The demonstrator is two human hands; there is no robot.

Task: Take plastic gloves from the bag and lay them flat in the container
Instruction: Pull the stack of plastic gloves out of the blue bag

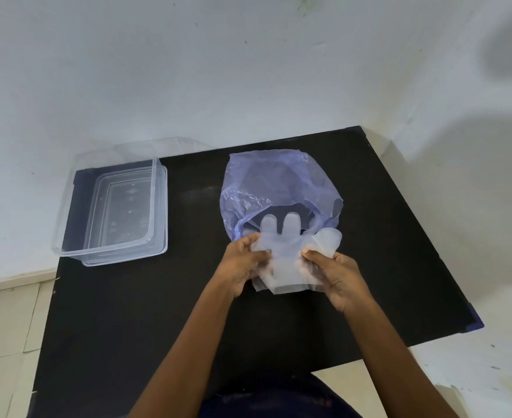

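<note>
The person holds a bundle of clear plastic gloves (288,260) just above the black table (128,312), at the near mouth of the blue bag (273,182). The left hand (242,263) pinches the bundle's left edge and the right hand (336,276) pinches its right edge, fingers closed on the film on both sides. The gloves' long axis runs near to far: cuffs toward the person, two glove fingertips still poking into the bag's opening. The clear container (67,212) sits well apart to the left, at the table's far-left corner, its long side also running near to far, so the carry goes leftward and the left hand is the nearer one. How many gloves are in the bundle cannot be told; the layers blur together. The container's floor looks bare, though its transparency makes this uncertain.
</note>
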